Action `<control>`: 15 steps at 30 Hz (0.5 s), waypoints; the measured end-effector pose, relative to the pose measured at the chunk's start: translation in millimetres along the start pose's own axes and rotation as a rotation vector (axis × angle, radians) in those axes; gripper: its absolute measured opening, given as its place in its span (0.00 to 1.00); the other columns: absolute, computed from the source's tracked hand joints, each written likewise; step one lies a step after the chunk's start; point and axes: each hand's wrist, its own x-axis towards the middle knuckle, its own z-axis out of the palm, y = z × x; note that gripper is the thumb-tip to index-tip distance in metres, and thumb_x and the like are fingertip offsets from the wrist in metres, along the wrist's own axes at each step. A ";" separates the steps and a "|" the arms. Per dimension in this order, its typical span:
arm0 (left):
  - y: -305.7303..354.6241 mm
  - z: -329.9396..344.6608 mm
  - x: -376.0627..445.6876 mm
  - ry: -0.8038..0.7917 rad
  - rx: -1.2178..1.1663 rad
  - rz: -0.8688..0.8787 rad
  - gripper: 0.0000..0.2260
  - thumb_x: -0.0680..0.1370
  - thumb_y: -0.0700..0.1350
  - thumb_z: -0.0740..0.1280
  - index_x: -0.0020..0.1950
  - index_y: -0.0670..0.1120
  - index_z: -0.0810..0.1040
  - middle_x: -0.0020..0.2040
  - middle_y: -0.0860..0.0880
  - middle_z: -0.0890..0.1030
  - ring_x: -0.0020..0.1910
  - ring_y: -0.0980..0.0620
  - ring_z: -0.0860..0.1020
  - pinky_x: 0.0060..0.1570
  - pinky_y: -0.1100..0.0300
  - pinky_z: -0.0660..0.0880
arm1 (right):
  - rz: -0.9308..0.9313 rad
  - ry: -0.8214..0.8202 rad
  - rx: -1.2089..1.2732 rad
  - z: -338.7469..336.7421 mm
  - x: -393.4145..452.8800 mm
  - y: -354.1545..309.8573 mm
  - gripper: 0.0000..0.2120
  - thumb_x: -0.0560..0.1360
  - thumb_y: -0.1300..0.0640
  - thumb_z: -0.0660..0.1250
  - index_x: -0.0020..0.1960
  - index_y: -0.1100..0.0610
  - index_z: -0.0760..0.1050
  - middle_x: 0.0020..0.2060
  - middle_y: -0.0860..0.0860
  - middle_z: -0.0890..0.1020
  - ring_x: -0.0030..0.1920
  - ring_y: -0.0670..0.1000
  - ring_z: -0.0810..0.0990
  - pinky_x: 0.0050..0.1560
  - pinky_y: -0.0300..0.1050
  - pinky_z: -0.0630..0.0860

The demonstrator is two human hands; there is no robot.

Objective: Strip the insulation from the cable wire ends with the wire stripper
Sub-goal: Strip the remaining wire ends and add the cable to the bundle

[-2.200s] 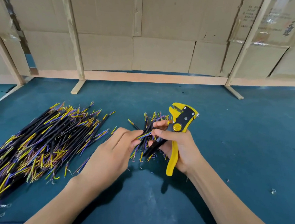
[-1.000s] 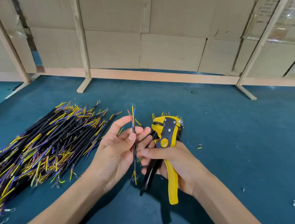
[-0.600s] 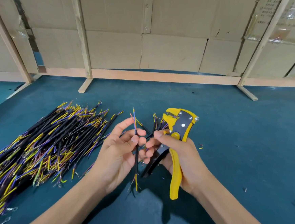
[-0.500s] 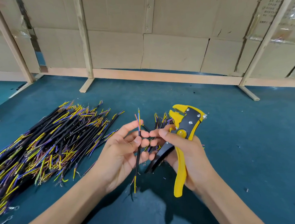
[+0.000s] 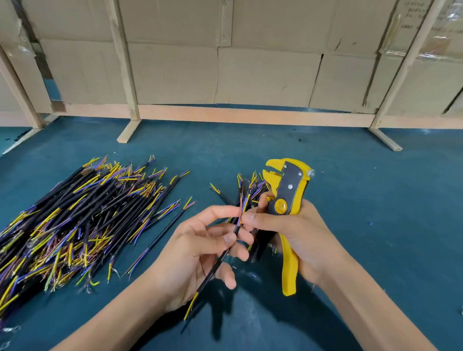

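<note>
Blue mat [image 5: 394,218]: left hand [image 5: 195,255] fingers pinch cable [image 5: 217,262]; right hand [image 5: 298,231] grips wire stripper [image 5: 289,190].

The cable [image 5: 217,262] now leans, its top tipped right toward the stripper [image 5: 287,198], where before it stood near upright in the left hand [image 5: 197,250]. The right hand [image 5: 293,231] has brought thumb and forefinger onto the coloured wire tips, which earlier stood free above the left fingers.
</note>
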 end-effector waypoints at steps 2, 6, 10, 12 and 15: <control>1.3 -1.7 0.0 0.011 0.002 -0.008 0.15 0.74 0.32 0.65 0.58 0.43 0.82 0.48 0.36 0.81 0.38 0.45 0.81 0.24 0.57 0.76 | -0.022 0.011 -0.015 1.7 -0.2 0.1 0.11 0.70 0.68 0.74 0.41 0.63 0.70 0.34 0.63 0.78 0.34 0.60 0.75 0.41 0.58 0.73; 1.6 -4.4 0.4 0.011 -0.006 -0.062 0.14 0.73 0.32 0.65 0.56 0.41 0.81 0.48 0.36 0.81 0.39 0.44 0.82 0.24 0.57 0.78 | -0.062 0.051 -0.096 4.4 -0.4 2.7 0.08 0.71 0.71 0.74 0.38 0.65 0.75 0.34 0.60 0.79 0.33 0.57 0.78 0.37 0.48 0.78; 1.6 -4.4 0.6 -0.029 -0.042 -0.118 0.15 0.73 0.31 0.64 0.59 0.39 0.78 0.46 0.39 0.79 0.39 0.47 0.80 0.24 0.57 0.77 | -0.070 0.091 -0.092 2.6 1.1 4.5 0.08 0.67 0.70 0.75 0.36 0.59 0.79 0.36 0.59 0.82 0.34 0.59 0.78 0.39 0.51 0.78; 1.8 -3.7 0.7 -0.061 -0.072 -0.137 0.15 0.73 0.30 0.65 0.59 0.38 0.78 0.45 0.39 0.79 0.39 0.48 0.80 0.23 0.58 0.77 | -0.075 0.098 -0.045 0.6 1.6 2.3 0.07 0.64 0.67 0.74 0.35 0.56 0.81 0.38 0.62 0.83 0.35 0.60 0.78 0.40 0.52 0.78; 0.0 -2.6 0.9 -0.095 -0.125 -0.172 0.18 0.72 0.30 0.65 0.63 0.31 0.74 0.45 0.39 0.78 0.38 0.49 0.80 0.22 0.60 0.77 | -0.093 0.004 -0.037 -3.9 1.2 0.1 0.08 0.65 0.67 0.75 0.38 0.55 0.82 0.40 0.63 0.84 0.34 0.59 0.80 0.39 0.49 0.79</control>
